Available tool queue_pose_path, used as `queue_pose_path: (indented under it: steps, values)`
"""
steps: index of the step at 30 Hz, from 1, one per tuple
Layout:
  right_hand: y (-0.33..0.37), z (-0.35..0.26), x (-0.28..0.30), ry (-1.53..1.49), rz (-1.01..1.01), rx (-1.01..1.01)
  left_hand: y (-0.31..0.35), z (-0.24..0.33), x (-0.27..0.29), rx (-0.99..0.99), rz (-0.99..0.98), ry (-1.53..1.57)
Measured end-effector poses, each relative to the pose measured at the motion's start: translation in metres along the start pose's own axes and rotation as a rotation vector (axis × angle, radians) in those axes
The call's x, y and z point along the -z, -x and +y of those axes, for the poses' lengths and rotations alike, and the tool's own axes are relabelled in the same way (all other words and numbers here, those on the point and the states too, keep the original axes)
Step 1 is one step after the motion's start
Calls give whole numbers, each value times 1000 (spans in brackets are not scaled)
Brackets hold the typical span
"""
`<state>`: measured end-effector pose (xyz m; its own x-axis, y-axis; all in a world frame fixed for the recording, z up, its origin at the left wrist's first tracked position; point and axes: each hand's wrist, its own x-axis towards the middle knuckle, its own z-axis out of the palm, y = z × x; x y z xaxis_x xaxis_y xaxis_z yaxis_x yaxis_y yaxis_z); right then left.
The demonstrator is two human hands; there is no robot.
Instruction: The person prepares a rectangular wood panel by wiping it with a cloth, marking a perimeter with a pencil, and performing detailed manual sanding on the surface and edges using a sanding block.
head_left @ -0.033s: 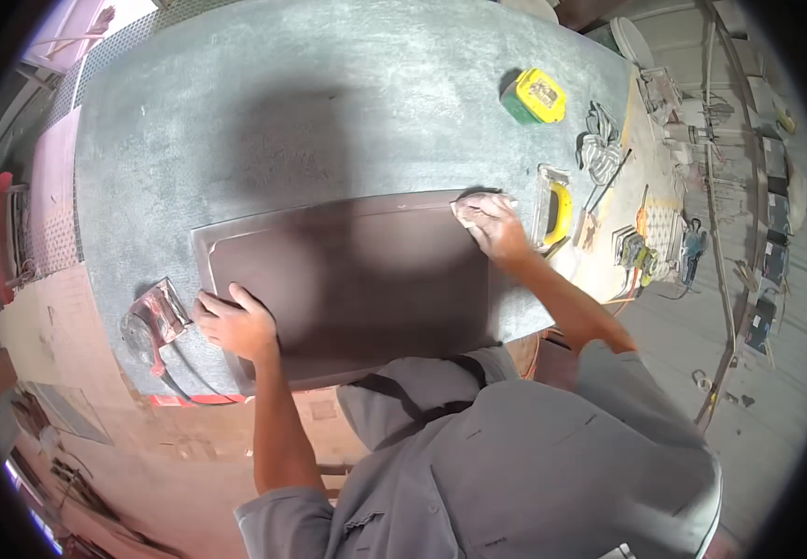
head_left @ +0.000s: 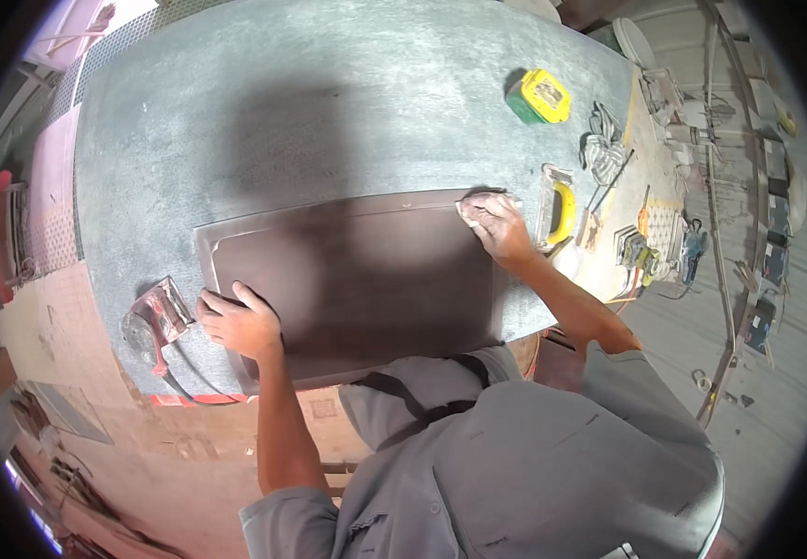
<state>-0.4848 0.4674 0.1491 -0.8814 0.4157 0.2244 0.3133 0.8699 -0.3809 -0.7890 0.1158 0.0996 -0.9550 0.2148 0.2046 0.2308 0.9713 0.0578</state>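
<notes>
- A large grey, dust-streaked table [head_left: 329, 102] fills the frame; bare tan floor runs below it from 6 to 8 o'clock.
- A dark brown rectangular wooden panel [head_left: 357, 279] with a routed border lies flat at the table's near edge, at centre.
- The left hand [head_left: 240, 321] presses on the panel's corner at 8 o'clock, its grip closed over the panel edge.
- The right hand [head_left: 495, 224] rests on the panel's corner at 2 o'clock, its grip pinched on a small pale sanding pad [head_left: 470, 207].
- A red-and-grey power sander [head_left: 156, 321] sits just beside the left hand, at 9 o'clock.
- A yellow-and-green box-shaped tool [head_left: 538, 96] stands at 1 o'clock.
- A yellow-handled tool [head_left: 557, 210] lies just beside the right hand.
- Cluttered shelving [head_left: 757, 214] with small items lines the room at 3 o'clock.
</notes>
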Motion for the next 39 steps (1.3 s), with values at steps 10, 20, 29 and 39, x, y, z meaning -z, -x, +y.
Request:
queue_pose_path:
  steps: [10,20,29,39]
  values:
    - [-174,-252,-205,-173,75,32,-5,-1,-5,-33,-23,-28]
    - [10,21,5,-10,-48,-67,-3,-7,-8,-39,-4,-43]
    - [-164,-213,-179,-321,65,144,-9,7,3,-50,2,-11]
    - [-199,-264,-207,-338,-12,215,-6,0,2,-22,-30,12]
